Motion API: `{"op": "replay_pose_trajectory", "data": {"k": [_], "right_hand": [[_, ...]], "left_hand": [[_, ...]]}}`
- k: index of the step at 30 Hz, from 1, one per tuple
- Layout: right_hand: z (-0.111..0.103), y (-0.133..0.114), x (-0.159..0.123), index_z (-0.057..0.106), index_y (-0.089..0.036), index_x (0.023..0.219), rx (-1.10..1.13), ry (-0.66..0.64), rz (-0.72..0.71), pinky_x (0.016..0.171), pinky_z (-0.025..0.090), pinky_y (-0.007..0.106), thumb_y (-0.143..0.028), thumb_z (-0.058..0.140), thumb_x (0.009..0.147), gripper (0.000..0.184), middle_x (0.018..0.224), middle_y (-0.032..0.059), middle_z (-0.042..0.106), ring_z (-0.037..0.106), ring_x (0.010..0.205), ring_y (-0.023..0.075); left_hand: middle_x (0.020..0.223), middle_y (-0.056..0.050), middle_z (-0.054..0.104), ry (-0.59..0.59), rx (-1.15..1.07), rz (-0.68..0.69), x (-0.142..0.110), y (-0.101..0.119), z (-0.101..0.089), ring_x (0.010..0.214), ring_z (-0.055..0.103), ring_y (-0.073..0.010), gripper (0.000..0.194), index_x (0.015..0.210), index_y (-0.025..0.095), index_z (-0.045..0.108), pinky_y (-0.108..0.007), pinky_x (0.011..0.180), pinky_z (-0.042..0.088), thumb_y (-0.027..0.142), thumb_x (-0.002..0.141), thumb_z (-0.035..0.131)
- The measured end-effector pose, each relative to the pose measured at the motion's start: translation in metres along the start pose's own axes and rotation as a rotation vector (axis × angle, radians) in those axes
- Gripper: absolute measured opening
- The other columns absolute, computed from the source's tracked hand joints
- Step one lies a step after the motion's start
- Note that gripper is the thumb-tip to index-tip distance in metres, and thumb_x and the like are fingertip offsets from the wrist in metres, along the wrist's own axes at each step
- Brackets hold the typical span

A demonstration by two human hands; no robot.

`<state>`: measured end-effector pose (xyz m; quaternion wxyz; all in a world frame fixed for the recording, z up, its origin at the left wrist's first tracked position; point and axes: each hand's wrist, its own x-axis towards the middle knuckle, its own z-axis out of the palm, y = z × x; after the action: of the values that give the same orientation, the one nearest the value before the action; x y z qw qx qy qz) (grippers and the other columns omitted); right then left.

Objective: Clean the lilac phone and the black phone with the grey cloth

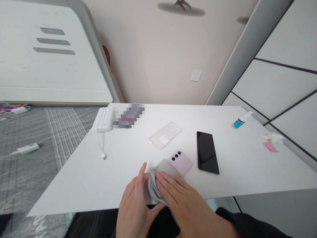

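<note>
A lilac smartphone [184,165] with three dark camera lenses shows its back, low in the middle of the head view. A grey cloth [168,167] covers its nearer part. My right hand [182,200] presses the cloth down on the phone, fingers together and wrapped over the folds. My left hand [138,201] grips the phone's near end beside the cloth, thumb below and fingers along the left side; its exact contact is partly hidden by the cloth. A clear phone case [165,135] lies just beyond the phone.
On the white table [123,172], a black tablet or large phone [207,152] lies to the right. A spray bottle [241,120], crumpled tissue [273,137] and pink slip [270,147] sit farther right. A white power bank [105,119] with a cable [103,152] and a blurred-out item [130,115] are at the back left.
</note>
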<state>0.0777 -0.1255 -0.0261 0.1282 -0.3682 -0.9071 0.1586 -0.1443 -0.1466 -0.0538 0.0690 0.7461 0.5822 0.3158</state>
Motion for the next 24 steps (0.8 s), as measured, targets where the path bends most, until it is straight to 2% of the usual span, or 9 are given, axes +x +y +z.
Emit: {"op": "replay_pose_trajectory", "data": {"k": [1, 5, 9, 12, 13, 16, 17, 20, 24], "right_hand": [[-0.001, 0.000, 0.000, 0.023, -0.014, 0.165, 0.013, -0.041, -0.016, 0.132, 0.020, 0.042, -0.086, 0.041, 0.088, 0.107, 0.170, 0.0088, 0.025, 0.028, 0.157, 0.0248], [-0.006, 0.001, 0.000, 0.027, -0.006, 0.163, -0.043, 0.039, 0.245, 0.132, 0.014, 0.053, -0.089, 0.038, 0.086, 0.113, 0.169, 0.0161, 0.023, 0.024, 0.158, 0.0324], [-0.009, 0.000, 0.000, 0.023, -0.015, 0.165, 0.082, -0.102, 0.009, 0.133, 0.012, 0.041, -0.084, 0.040, 0.092, 0.102, 0.170, 0.0072, 0.025, 0.025, 0.158, 0.0232], [-0.009, 0.003, 0.002, 0.027, -0.011, 0.164, 0.007, -0.007, 0.228, 0.132, 0.009, 0.052, -0.082, 0.040, 0.093, 0.101, 0.170, 0.0129, 0.023, 0.023, 0.158, 0.0302], [-0.008, 0.004, 0.002, 0.026, -0.008, 0.164, 0.000, 0.020, 0.224, 0.132, 0.009, 0.050, -0.083, 0.042, 0.092, 0.105, 0.170, 0.0146, 0.022, 0.022, 0.159, 0.0307], [-0.007, 0.005, 0.002, 0.021, -0.013, 0.165, 0.052, -0.057, -0.072, 0.133, 0.009, 0.036, -0.077, 0.040, 0.097, 0.095, 0.170, 0.0075, 0.024, 0.023, 0.159, 0.0207], [-0.008, 0.007, 0.001, 0.021, -0.015, 0.165, 0.035, -0.083, -0.048, 0.133, 0.009, 0.038, -0.078, 0.040, 0.096, 0.096, 0.170, 0.0064, 0.024, 0.024, 0.158, 0.0205], [-0.008, 0.009, -0.002, 0.028, -0.004, 0.162, -0.113, 0.016, 0.172, 0.132, 0.015, 0.052, -0.084, 0.039, 0.091, 0.108, 0.168, 0.0176, 0.025, 0.026, 0.158, 0.0310], [0.000, 0.004, -0.012, 0.026, -0.010, 0.163, -0.204, 0.061, -0.080, 0.131, 0.025, 0.040, -0.076, 0.038, 0.097, 0.094, 0.169, 0.0073, 0.029, 0.029, 0.157, 0.0209]], "left_hand": [[0.111, -0.011, 0.074, 0.002, 0.004, -0.006, 0.000, 0.000, 0.000, 0.097, 0.074, -0.0302, 0.090, 0.159, 0.022, 0.023, -0.048, 0.082, 0.062, 0.077, 0.092, 0.046], [0.120, -0.012, 0.073, -0.006, 0.007, -0.010, 0.001, -0.001, 0.002, 0.107, 0.072, -0.0321, 0.097, 0.159, 0.021, 0.023, -0.050, 0.088, 0.061, 0.077, 0.088, 0.055], [0.114, -0.011, 0.074, -0.001, 0.018, -0.015, -0.001, -0.002, 0.004, 0.100, 0.074, -0.0304, 0.096, 0.161, 0.021, 0.020, -0.047, 0.083, 0.061, 0.079, 0.089, 0.049], [0.120, -0.011, 0.073, -0.002, 0.016, -0.010, -0.001, -0.004, 0.003, 0.107, 0.072, -0.0307, 0.101, 0.161, 0.020, 0.021, -0.047, 0.089, 0.060, 0.076, 0.086, 0.058], [0.120, -0.011, 0.073, -0.004, 0.018, -0.002, -0.001, -0.004, 0.003, 0.107, 0.072, -0.0305, 0.100, 0.161, 0.020, 0.021, -0.047, 0.089, 0.060, 0.075, 0.087, 0.059], [0.113, -0.010, 0.074, -0.003, 0.028, 0.018, 0.000, -0.005, 0.002, 0.098, 0.074, -0.0289, 0.096, 0.162, 0.020, 0.018, -0.045, 0.082, 0.062, 0.074, 0.092, 0.052], [0.113, -0.010, 0.075, -0.001, 0.029, 0.023, 0.000, -0.005, 0.002, 0.098, 0.074, -0.0287, 0.095, 0.162, 0.019, 0.018, -0.045, 0.082, 0.062, 0.074, 0.092, 0.051], [0.120, -0.011, 0.073, -0.006, 0.031, 0.031, 0.000, -0.004, 0.001, 0.108, 0.072, -0.0293, 0.095, 0.162, 0.018, 0.020, -0.046, 0.089, 0.061, 0.072, 0.091, 0.056], [0.121, -0.010, 0.073, -0.029, 0.054, 0.061, 0.002, -0.003, -0.002, 0.106, 0.073, -0.0258, 0.088, 0.162, 0.018, 0.022, -0.041, 0.086, 0.063, 0.072, 0.096, 0.046]]}}
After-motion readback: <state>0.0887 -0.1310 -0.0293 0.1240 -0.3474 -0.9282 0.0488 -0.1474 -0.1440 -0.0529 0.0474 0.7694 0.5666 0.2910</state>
